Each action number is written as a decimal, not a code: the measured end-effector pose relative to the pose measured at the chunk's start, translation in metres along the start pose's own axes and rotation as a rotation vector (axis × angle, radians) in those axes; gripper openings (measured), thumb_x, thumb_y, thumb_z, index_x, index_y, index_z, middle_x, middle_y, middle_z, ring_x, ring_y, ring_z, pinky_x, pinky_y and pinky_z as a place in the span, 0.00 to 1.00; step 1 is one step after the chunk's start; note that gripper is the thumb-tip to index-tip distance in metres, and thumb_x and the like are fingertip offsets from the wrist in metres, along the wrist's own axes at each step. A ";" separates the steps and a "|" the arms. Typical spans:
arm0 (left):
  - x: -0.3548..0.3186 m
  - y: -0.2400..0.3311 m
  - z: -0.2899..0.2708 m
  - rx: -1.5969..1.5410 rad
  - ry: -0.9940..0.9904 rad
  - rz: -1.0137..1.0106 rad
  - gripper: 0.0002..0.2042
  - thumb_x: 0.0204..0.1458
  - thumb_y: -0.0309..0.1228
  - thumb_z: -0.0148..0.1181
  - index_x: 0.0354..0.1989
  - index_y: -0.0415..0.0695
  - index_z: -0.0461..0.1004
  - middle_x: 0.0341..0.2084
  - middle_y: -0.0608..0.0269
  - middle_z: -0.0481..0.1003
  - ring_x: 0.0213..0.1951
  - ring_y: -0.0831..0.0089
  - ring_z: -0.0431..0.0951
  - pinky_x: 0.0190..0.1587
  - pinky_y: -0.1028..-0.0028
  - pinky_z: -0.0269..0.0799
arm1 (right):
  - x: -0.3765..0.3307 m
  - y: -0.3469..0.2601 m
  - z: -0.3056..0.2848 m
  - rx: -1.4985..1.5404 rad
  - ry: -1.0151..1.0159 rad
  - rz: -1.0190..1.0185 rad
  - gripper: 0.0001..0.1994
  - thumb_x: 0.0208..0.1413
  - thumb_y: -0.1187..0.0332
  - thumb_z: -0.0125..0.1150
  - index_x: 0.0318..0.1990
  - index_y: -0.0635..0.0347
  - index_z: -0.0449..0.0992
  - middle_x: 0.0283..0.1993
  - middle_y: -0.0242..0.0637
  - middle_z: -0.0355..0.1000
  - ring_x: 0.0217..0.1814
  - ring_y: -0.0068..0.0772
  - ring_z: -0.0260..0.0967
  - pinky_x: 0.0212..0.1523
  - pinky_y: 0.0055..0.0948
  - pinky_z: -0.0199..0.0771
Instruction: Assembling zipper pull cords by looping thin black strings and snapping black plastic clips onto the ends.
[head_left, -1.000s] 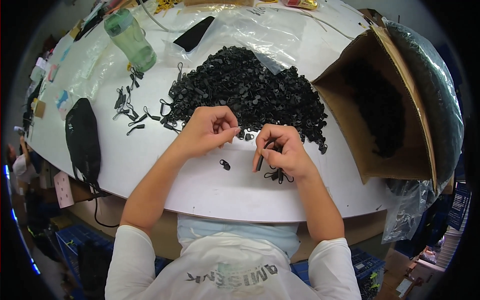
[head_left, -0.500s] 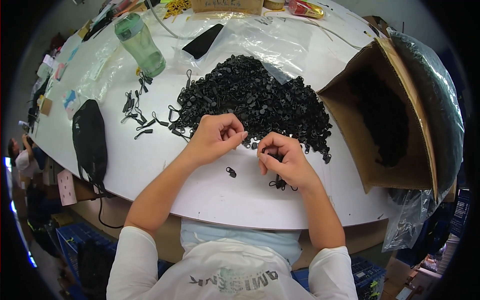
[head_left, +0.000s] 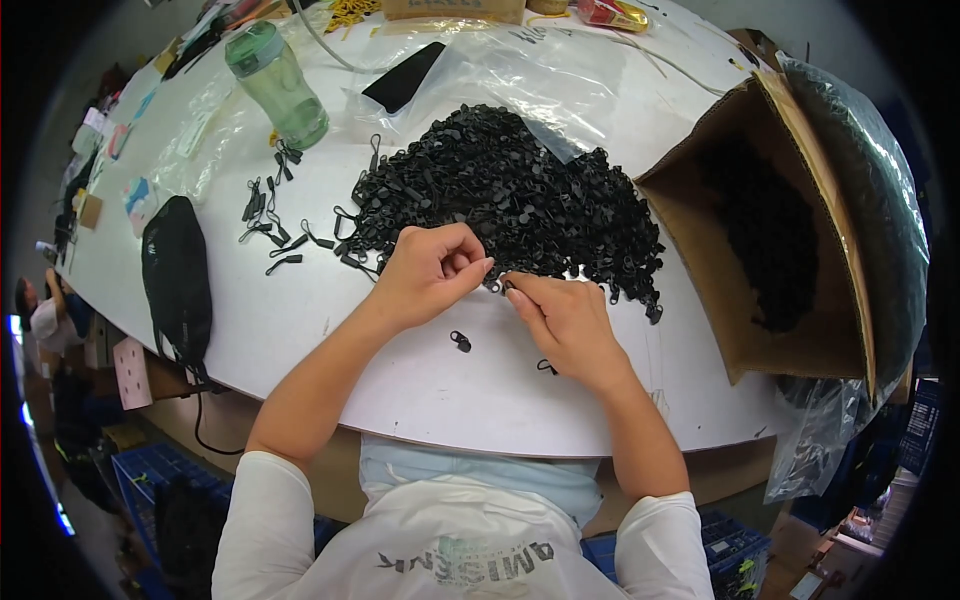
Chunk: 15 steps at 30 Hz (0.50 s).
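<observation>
Both hands work over the near edge of a broad heap of small black pieces (head_left: 500, 205) at the middle of the white tabletop (head_left: 450, 415), apart from each other but with fingertips close. The left hand (head_left: 435, 277) is curled, thumb drawn up to the fingers; whether anything sits between them I cannot tell. The right hand (head_left: 570, 322) pinches a small black piece (head_left: 508, 286) between thumb and forefinger, just beside the left thumb. Nearer than the hands, a loose black pull (head_left: 460, 341) lies by itself, and a looped black piece (head_left: 546, 367) shows partly from under the right hand. Left of the heap, looped black cords (head_left: 274, 215) lie scattered, with a black pouch (head_left: 178, 280) farther left and a green bottle (head_left: 283, 92) on the far side. To the right, a cardboard box (head_left: 712, 292) lies open toward the heap, dark contents inside; clear plastic (head_left: 520, 72) spreads beyond the heap.
</observation>
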<state>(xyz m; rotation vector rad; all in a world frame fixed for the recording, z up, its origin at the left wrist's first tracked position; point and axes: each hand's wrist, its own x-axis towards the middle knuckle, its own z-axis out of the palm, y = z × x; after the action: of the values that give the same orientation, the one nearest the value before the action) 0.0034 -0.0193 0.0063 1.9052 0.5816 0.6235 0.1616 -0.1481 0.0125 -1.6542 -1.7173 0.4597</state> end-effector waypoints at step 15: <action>0.000 -0.002 0.003 0.033 -0.056 -0.010 0.06 0.48 0.24 0.61 0.22 0.39 0.71 0.13 0.74 0.68 0.16 0.90 0.64 0.18 0.86 0.58 | -0.003 0.007 0.010 -0.129 0.184 -0.136 0.05 0.52 0.69 0.59 0.36 0.57 0.74 0.21 0.33 0.71 0.17 0.37 0.68 0.15 0.33 0.62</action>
<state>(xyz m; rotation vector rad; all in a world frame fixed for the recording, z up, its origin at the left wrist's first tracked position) 0.0046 -0.0207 0.0033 1.9426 0.5685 0.5554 0.1598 -0.1484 -0.0002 -1.6016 -1.7377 0.1306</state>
